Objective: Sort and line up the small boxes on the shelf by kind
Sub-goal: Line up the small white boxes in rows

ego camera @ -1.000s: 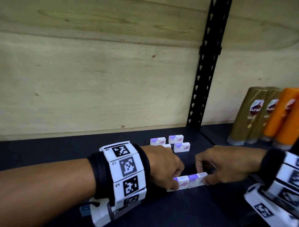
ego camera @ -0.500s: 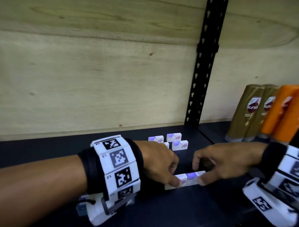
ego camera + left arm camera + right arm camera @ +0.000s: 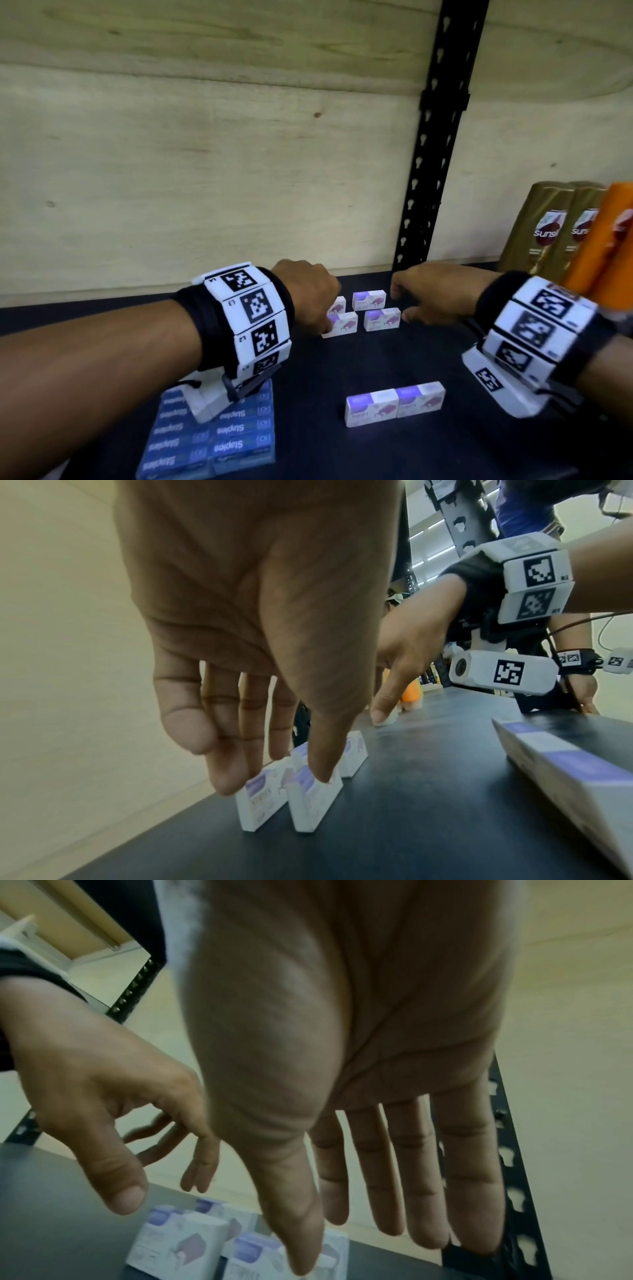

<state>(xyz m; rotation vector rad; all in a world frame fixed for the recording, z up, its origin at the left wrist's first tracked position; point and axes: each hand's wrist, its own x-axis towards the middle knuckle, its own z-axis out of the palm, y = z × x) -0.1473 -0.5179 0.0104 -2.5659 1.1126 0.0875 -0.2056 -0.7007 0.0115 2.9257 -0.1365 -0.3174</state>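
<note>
plywood wall (image 3: 171, 171) backs dark shelf (image 3: 394, 359); left hand (image 3: 308, 294) and right hand (image 3: 431, 294), fingers loose, grasp nothing.

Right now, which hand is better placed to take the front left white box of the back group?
Left. The left hand has its thumb already on the front left white box and fingers behind it. The right hand hangs by the group's right side, farther off.

4 small boxes (image 3: 371, 311) at back of shelf (image 3: 394, 455), 2 more (image 3: 395, 407) side by side in front, staples stack (image 3: 219, 435) front-left, bottles (image 3: 561, 229) back-right.
</note>
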